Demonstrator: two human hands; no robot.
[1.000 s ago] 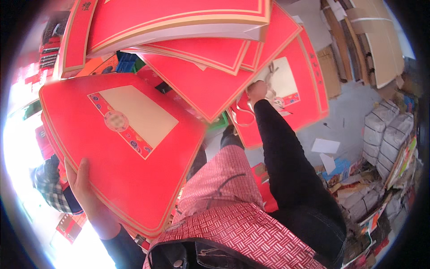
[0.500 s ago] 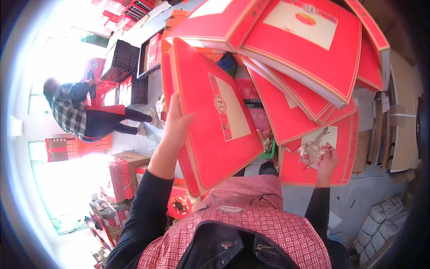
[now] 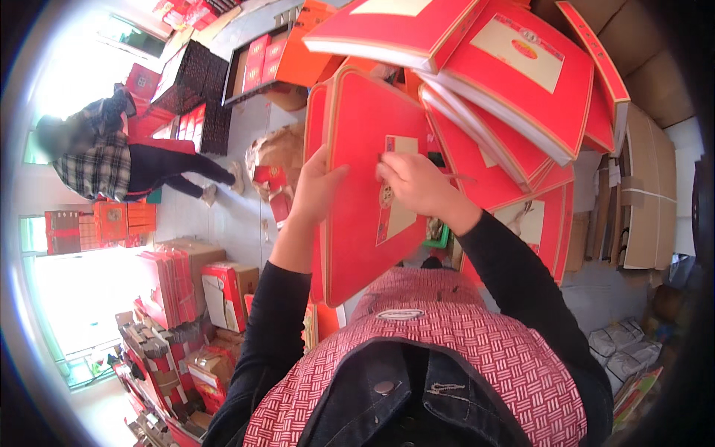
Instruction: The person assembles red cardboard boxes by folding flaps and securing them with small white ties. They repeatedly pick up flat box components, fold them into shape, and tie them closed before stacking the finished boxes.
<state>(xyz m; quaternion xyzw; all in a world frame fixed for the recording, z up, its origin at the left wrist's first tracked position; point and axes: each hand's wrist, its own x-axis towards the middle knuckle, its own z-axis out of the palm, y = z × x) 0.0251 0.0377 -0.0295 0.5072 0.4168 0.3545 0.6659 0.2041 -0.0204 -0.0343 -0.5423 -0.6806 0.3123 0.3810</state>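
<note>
My left hand [image 3: 316, 192] grips the left edge of a flat red gift box [image 3: 354, 238], held tilted up in front of me, thumb across its face. The box has gold trim and a cream label. My right hand [image 3: 421, 186] is closed in a pinch over that label; a thin tan ribbon [image 3: 463, 177] trails out beside it, its other end hidden by the hand. More ribbon [image 3: 518, 212] lies on a lower red box [image 3: 553, 235] to the right. Behind these, several similar red boxes [image 3: 514, 82] are piled loosely.
Flattened cardboard [image 3: 648, 186] leans at the right, with grey wrapped bundles [image 3: 625, 346] below it. A green basket [image 3: 438, 235] sits behind the held box. Farther left a person in a plaid top [image 3: 97, 160] stands by stacked dark boxes [image 3: 190, 78]. Cartons [image 3: 227, 294] stand lower left.
My right hand has moved left from the ribbon bunch on the lower box to the face of the held box. The held box has shifted slightly and the view has turned.
</note>
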